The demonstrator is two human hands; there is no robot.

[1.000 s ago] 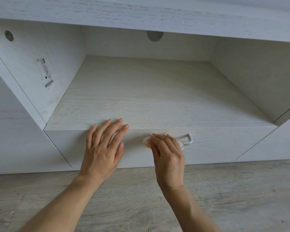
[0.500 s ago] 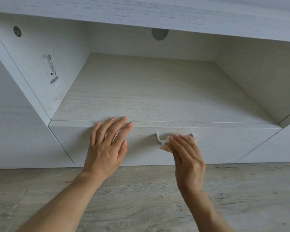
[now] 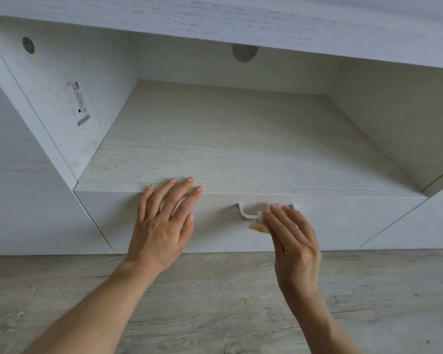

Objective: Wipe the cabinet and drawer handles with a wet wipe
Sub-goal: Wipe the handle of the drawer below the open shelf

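Close up, a person kneels or crouches before a pale wood-grain cabinet, both bare hands reaching forward. A small metal handle (image 3: 243, 213) sits near the middle of a closed drawer (image 3: 343, 221), and everything below is placed from it.

Covering the handle's right half is the right hand (image 3: 294, 246). Its fingers lie nearly straight and close together, pressing a crumpled white wipe (image 3: 257, 224) against the handle. A corner of the wipe, marked with a faint orange stain, pokes out below the handle, just left of the fingertips. The thumb is hidden, so whether it pinches the wipe from beneath cannot be told. The handle's left end is bare and visible.

Left of the handle, a little apart from it, the left hand (image 3: 161, 226) rests flat on the drawer with fingers spread wide and holding nothing. Its fingertips reach the drawer's top edge.

Above the handle opens a deep shelf (image 3: 228, 144). High above the handle, at the back of the shelf, is a round grey cap (image 3: 244, 52). Far up and left of the handle, the shelf's side wall carries a barcode sticker (image 3: 78, 106) and a screw head (image 3: 28, 45).

Below the handle lies a grey wood-look floor (image 3: 215, 302), crossed by both forearms.
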